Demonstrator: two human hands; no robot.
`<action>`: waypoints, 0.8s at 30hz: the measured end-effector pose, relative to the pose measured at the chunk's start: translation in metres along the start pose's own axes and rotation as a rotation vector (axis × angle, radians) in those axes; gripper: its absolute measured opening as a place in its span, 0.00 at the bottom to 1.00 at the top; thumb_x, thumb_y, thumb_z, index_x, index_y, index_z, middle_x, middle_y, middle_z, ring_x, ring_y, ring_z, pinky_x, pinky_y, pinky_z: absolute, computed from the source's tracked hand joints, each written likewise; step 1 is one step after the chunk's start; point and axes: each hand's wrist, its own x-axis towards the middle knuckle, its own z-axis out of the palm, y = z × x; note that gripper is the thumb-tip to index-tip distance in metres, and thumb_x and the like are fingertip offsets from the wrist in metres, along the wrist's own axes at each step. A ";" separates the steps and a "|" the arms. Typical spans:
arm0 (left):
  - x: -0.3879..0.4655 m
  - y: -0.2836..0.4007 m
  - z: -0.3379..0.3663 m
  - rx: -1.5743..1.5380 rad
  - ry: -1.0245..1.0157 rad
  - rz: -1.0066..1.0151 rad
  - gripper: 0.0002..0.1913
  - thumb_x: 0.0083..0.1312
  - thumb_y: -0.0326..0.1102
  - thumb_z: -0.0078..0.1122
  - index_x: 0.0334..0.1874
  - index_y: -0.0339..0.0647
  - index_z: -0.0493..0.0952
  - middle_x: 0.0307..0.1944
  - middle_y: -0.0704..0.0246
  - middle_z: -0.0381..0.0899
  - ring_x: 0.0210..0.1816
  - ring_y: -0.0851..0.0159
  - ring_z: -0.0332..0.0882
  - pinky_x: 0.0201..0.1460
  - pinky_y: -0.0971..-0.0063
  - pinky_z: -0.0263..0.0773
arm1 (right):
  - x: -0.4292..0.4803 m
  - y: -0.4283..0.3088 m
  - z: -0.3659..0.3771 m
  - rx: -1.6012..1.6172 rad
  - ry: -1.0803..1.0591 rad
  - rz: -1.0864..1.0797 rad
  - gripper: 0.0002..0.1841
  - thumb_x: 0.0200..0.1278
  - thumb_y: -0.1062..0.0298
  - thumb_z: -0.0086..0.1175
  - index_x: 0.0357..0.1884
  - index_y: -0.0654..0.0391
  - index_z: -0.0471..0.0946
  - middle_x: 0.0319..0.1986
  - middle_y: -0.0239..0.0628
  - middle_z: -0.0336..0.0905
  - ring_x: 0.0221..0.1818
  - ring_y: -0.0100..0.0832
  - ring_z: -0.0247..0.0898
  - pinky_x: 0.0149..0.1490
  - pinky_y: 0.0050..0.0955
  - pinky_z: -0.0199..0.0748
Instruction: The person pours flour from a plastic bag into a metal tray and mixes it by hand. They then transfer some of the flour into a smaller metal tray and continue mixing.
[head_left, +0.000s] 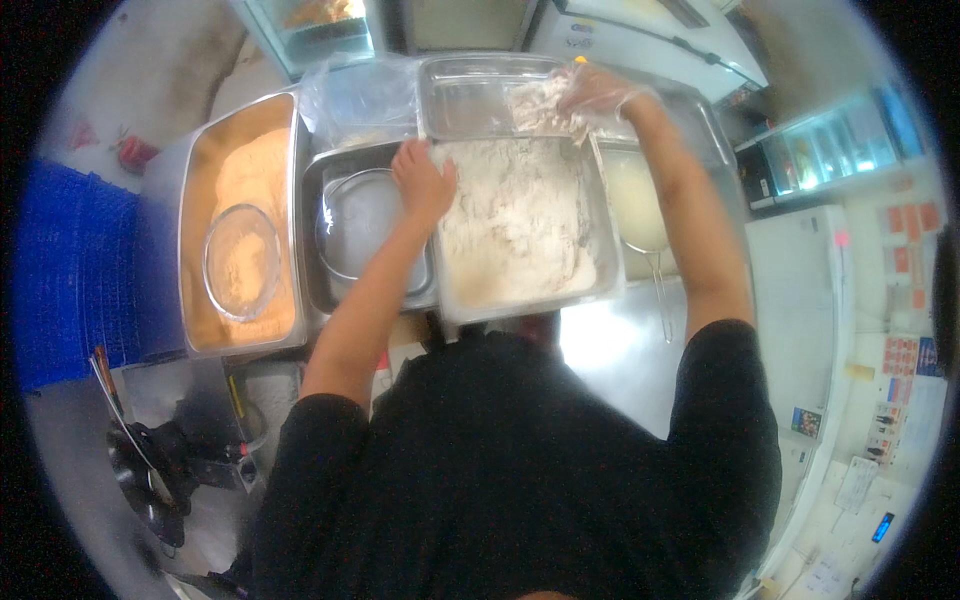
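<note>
My left hand (424, 182), bare, rests at the upper left rim of a steel pan of white flour (517, 225); whether it grips the rim I cannot tell. My right hand (596, 94) wears a clear plastic glove and is at the right end of a shallow steel tray (469, 105) behind the flour. Flour-coated pieces (544, 105) lie against its fingers; the blur hides whether it holds any. To the right of the flour, under my right forearm, stands a container of pale yellow liquid (634, 195) with a wire-handled strainer (658, 281).
At left, a deep steel pan holds orange powder (255, 172) and a clear round bowl (241, 262). Between it and the flour is a dark pan (311, 225) with a round metal-rimmed vessel (360, 225). Behind lies a clear plastic bag (352, 97). Blue crates (75, 277) stand far left.
</note>
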 end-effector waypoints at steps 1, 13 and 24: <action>-0.006 -0.001 0.003 0.034 0.023 0.014 0.23 0.58 0.35 0.62 0.54 0.38 0.68 0.60 0.54 0.65 0.63 0.48 0.59 0.66 0.53 0.53 | 0.008 0.002 -0.014 -0.003 0.022 -0.058 0.31 0.51 0.53 0.65 0.55 0.62 0.77 0.46 0.54 0.81 0.49 0.41 0.78 0.57 0.35 0.72; -0.006 0.002 0.005 0.168 0.031 0.047 0.24 0.58 0.32 0.61 0.57 0.37 0.67 0.61 0.56 0.67 0.64 0.49 0.61 0.67 0.54 0.54 | 0.119 0.042 0.012 -0.047 -0.024 -0.106 0.31 0.44 0.61 0.68 0.56 0.53 0.78 0.54 0.44 0.79 0.52 0.42 0.75 0.59 0.36 0.70; -0.004 0.007 0.001 0.165 0.003 0.038 0.25 0.57 0.30 0.62 0.58 0.38 0.66 0.60 0.58 0.67 0.63 0.51 0.62 0.67 0.56 0.55 | 0.089 0.046 0.026 -0.222 0.100 0.003 0.24 0.54 0.58 0.56 0.54 0.53 0.79 0.47 0.47 0.81 0.48 0.42 0.77 0.55 0.36 0.72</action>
